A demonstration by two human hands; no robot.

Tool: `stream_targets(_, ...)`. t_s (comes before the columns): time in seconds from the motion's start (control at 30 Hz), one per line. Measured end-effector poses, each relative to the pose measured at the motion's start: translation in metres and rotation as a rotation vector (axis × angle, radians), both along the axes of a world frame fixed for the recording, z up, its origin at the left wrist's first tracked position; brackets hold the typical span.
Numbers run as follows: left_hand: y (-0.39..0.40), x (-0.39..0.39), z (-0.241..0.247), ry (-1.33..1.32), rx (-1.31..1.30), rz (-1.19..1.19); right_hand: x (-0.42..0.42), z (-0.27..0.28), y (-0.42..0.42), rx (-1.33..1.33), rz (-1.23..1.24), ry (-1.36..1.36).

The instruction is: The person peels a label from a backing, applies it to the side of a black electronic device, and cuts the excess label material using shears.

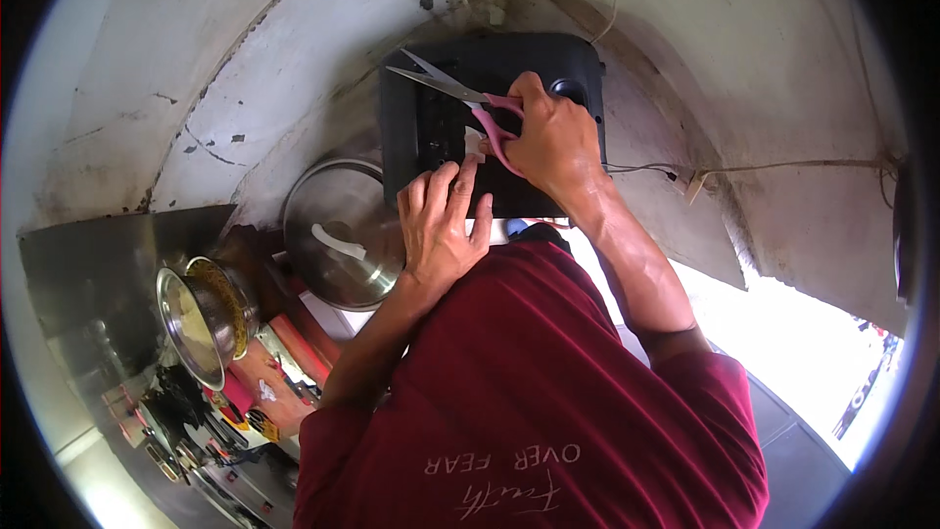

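Observation:
Pink-handled scissors (481,97) are in my right hand (562,136), their blades spread and pointing to the upper left. Beneath them lies a black plastic casing (492,62) with a round recess near its upper right corner. A small whitish piece (474,143), of paper or tape, shows on the casing under the scissor handles, by a fingertip of my right hand. My left hand (444,217) rests over the casing's lower left part, fingers apart, its index fingertip at the lower edge of that piece. Whether it presses on the piece is unclear.
Left of the casing is a round metal lid or pan (338,198) with a curved pale strip (339,241). Steel bowls (194,323) stand farther left, above assorted tools (198,441). Worn walls (308,29) close in behind. A thin cable (793,164) runs along the right wall.

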State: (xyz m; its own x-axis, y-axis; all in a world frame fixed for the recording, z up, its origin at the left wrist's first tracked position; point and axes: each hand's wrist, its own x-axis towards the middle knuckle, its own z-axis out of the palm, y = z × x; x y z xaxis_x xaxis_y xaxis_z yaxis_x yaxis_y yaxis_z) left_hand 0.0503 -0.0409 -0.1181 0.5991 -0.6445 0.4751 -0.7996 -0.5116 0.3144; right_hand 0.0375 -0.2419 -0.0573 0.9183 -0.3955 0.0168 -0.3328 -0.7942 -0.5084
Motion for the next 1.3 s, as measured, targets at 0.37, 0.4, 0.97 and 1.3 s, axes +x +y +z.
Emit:
stream_targets(0.37,-0.001,-0.012,0.002,-0.079,0.217,0.025,-0.001,-0.003,-0.001,-0.027,0.000,-0.019)
stream_targets(0.4,-0.001,-0.013,0.002,-0.075,0.219,0.027,-0.001,-0.006,0.000,-0.039,0.003,-0.036)
stream_targets(0.97,0.002,-0.017,-0.012,0.059,0.009,0.046,0.009,-0.004,0.001,-0.114,0.086,-0.025)
stream_targets(1.3,0.004,-0.018,-0.009,0.072,0.058,0.034,0.012,-0.006,0.003,-0.122,0.091,-0.067)
